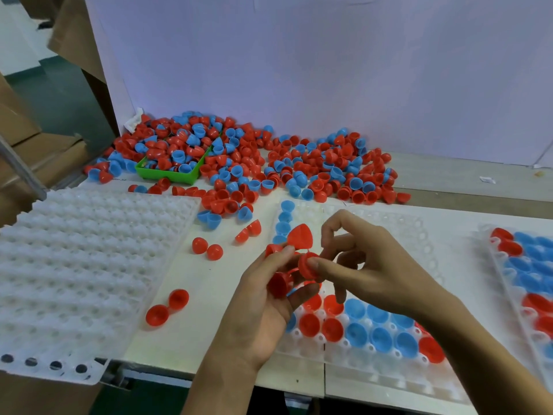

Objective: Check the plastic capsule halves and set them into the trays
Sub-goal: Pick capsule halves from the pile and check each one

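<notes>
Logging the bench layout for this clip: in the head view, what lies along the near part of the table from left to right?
Empty white tray → loose pair of red halves → left hand holding red halves → right hand pinching a red half → partly filled middle tray → right-edge tray.

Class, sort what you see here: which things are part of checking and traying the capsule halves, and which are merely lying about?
Part of the job:
left hand
right hand
red capsule halves
middle tray
capsule pile
empty tray

Lying about:
cardboard boxes
white scrap
</notes>
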